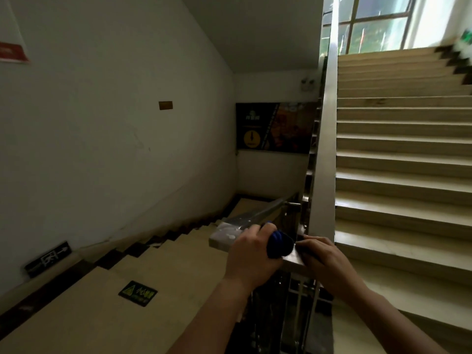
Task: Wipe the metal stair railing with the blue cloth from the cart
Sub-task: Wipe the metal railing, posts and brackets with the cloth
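Our left hand (251,254) grips the bunched blue cloth (279,244) on the railing (322,159); our right hand (324,259) clasps the rail beside it.

2 hands: left hand (251,254), right hand (325,261). 1 blue cloth (278,245), 1 metal railing (323,149). 2 stair flights, 1 window (370,24), 1 poster (274,127).

floor sticker (138,293): 小心 | wall signs, poster: text illegible
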